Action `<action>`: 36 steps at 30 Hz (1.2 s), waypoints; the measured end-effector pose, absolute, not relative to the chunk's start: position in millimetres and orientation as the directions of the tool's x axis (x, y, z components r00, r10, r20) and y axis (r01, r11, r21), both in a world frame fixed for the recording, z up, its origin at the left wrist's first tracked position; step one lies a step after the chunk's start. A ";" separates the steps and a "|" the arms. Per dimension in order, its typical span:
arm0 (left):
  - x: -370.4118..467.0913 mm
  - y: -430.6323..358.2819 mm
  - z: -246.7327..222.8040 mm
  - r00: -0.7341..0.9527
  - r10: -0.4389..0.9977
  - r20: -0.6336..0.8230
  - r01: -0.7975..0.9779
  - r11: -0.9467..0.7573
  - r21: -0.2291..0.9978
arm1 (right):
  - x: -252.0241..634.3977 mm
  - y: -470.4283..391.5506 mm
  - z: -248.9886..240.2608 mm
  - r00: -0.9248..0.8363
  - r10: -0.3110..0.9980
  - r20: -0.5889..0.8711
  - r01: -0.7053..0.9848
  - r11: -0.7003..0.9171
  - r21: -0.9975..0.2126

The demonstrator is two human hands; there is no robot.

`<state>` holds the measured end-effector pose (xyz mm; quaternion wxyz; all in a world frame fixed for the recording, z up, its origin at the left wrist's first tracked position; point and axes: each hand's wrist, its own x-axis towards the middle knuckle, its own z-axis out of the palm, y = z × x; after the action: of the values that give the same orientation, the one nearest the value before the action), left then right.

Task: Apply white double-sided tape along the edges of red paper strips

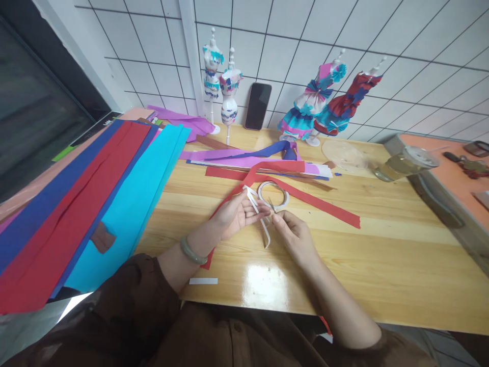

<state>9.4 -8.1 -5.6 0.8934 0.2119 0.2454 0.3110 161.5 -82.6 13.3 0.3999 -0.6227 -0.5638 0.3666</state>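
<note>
Palm up over the wooden table, my left hand [240, 214] pinches narrow white strips [265, 232] between thumb and fingers; one curled end hangs below the fingers. My right hand [296, 235] is closed at the left hand's fingertips. Thin, dark pointed tips [271, 205] stick out there, but what the right fingers grip is mostly hidden. Just beyond both hands lies a roll of white tape [284, 198]. Long red strips [324, 202] run around the roll and under my left wrist. A short white strip [203, 281] lies near the table's front edge.
Folded red [95, 204], blue and turquoise sheets cover the left side. Purple and blue strips [244, 154] lie behind the hands. Small dress forms [229, 97], a phone [258, 106] and dressed forms [309, 109] line the wall. A cup [407, 162] stands at right.
</note>
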 end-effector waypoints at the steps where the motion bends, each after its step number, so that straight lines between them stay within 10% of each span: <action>1: 8.7 -8.5 -4.7 0.703 0.645 -0.300 -0.439 0.725 0.531 | 163.0 -81.8 13.7 0.140 0.990 0.032 0.384 -0.025 -0.923; 20: 8.3 -17.4 0.2 0.886 0.307 -0.347 -0.065 0.823 0.564 | 163.8 -74.4 7.9 0.010 0.998 -0.057 0.183 -0.058 -0.981; 29: 7.7 -13.4 -4.1 0.812 0.377 -0.445 -0.025 0.785 0.620 | 177.4 -74.2 11.1 0.011 0.988 -0.153 -0.124 -0.150 -0.981; 36: 3.6 -7.3 -4.5 0.630 0.645 -0.433 -0.165 0.656 0.737 | 179.4 -75.8 13.4 -0.037 0.992 -0.124 -0.005 -0.124 -0.992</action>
<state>3.6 -7.3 -4.5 0.8373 0.3372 0.3559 0.2419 179.4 -75.8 13.4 0.4606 -0.5189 -0.4751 0.5411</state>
